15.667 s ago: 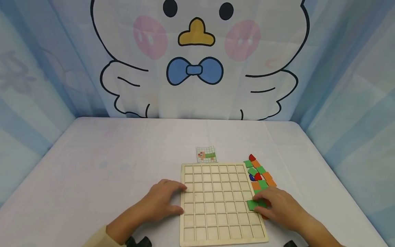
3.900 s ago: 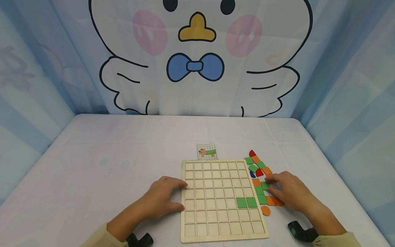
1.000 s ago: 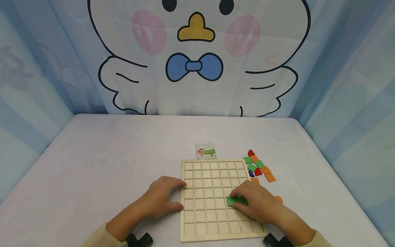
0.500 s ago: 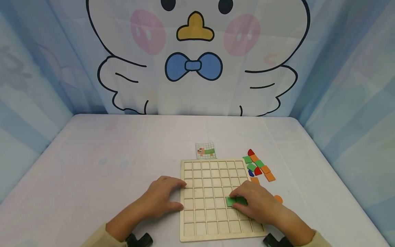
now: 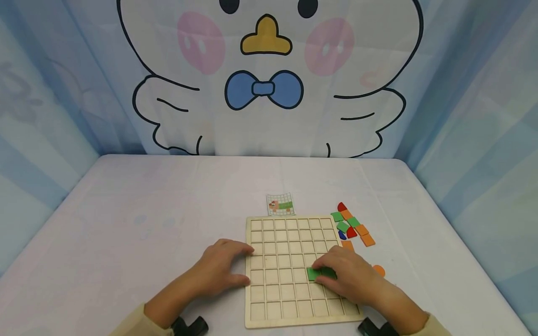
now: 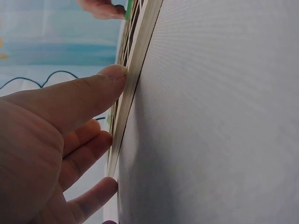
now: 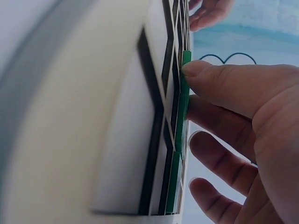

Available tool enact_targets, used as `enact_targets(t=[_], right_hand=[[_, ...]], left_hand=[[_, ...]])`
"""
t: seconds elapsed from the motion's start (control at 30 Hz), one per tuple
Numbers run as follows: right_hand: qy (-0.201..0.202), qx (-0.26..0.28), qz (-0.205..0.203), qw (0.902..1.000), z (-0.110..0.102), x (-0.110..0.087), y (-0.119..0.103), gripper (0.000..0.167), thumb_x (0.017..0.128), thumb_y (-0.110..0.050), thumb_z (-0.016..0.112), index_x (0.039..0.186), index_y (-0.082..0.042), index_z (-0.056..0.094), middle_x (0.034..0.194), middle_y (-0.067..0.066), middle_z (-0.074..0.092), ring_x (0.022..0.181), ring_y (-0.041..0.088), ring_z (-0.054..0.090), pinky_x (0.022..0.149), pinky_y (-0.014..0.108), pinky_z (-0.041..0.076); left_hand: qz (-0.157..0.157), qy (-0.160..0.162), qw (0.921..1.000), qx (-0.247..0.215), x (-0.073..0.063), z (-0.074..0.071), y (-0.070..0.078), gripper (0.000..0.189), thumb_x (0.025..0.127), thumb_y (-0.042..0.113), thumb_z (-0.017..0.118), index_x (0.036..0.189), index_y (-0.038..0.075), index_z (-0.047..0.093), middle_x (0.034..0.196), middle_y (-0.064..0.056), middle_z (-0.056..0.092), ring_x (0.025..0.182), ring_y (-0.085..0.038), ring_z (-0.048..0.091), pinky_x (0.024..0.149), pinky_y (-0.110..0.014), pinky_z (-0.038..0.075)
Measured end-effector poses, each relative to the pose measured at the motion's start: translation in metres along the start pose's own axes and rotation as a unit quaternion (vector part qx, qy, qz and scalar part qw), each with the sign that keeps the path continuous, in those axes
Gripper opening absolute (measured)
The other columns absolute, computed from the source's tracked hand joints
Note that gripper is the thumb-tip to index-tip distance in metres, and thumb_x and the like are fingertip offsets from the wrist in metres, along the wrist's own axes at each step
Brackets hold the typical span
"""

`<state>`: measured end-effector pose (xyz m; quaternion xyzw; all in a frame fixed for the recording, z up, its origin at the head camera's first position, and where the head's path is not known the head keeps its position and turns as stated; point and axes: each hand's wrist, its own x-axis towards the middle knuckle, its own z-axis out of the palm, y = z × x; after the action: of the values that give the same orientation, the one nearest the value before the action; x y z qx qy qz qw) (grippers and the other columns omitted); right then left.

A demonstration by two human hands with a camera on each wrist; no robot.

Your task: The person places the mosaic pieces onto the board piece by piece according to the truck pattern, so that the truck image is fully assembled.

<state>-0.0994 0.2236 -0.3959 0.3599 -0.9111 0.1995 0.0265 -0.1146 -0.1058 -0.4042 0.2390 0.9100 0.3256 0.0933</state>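
My right hand (image 5: pixel 350 275) pinches a green square tile (image 5: pixel 312 274) between thumb and fingers on the gridded wooden board (image 5: pixel 277 294). Another green tile (image 5: pixel 329 273) shows partly under the fingers. In the right wrist view the thumb presses the held green tile (image 7: pixel 185 88), and a second green tile (image 7: pixel 174 182) lies lower on the board, towards the frame's bottom. On the left side, my left hand (image 5: pixel 218 268) touches the board's edge with a spread thumb and fingers. The left wrist view shows that thumb against the board's side (image 6: pixel 140 60).
A small picture card (image 5: pixel 280 205) with a grid lies behind the board. To the right are loose tiles: red (image 5: pixel 351 232), orange (image 5: pixel 367 240), green (image 5: pixel 354 222) and blue (image 5: pixel 342 235). An orange round piece (image 5: pixel 379 270) sits beside my right wrist.
Several seconds ago my right hand was at the loose tiles, with two green tiles in the grid. It has since moved left onto the board; lately the pinched green tile has shifted slightly left.
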Motion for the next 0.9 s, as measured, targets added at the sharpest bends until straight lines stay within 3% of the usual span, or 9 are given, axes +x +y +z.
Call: enact_targets(t=[0.27, 0.7, 0.9], right_hand=[[-0.014, 0.003, 0.013, 0.9998, -0.0001, 0.0011, 0.0006, 0.018, 0.089, -0.022, 0.077, 0.105, -0.017, 0.073, 0.1, -0.012, 0.066, 0.093, 0.01, 0.059, 0.079, 0.033, 0.052], [-0.004, -0.011, -0.019, 0.9997, 0.0024, 0.0005, 0.0005, 0.018, 0.087, -0.019, 0.078, 0.105, -0.018, 0.074, 0.1, -0.012, 0.068, 0.091, 0.01, 0.06, 0.077, 0.032, 0.052], [-0.022, 0.0, -0.019, 0.9996, 0.0007, 0.0027, -0.0012, 0.019, 0.09, -0.021, 0.077, 0.108, -0.018, 0.074, 0.102, -0.011, 0.07, 0.093, 0.012, 0.06, 0.079, 0.033, 0.051]], left_hand=[[-0.003, -0.002, 1.0, 0.0, 0.0006, 0.0001, 0.0006, 0.056, 0.077, 0.022, 0.087, 0.127, 0.008, 0.065, 0.128, -0.005, 0.062, 0.124, -0.033, 0.049, 0.102, -0.057, 0.036], [0.002, 0.0, 1.0, 0.004, 0.0005, 0.0006, -0.0002, 0.057, 0.077, 0.022, 0.088, 0.126, 0.007, 0.065, 0.127, -0.005, 0.063, 0.123, -0.032, 0.05, 0.102, -0.056, 0.037], [-0.003, -0.003, 1.0, 0.003, 0.0011, 0.0005, 0.0, 0.057, 0.077, 0.023, 0.088, 0.127, 0.008, 0.065, 0.128, -0.004, 0.062, 0.124, -0.032, 0.049, 0.103, -0.056, 0.036]])
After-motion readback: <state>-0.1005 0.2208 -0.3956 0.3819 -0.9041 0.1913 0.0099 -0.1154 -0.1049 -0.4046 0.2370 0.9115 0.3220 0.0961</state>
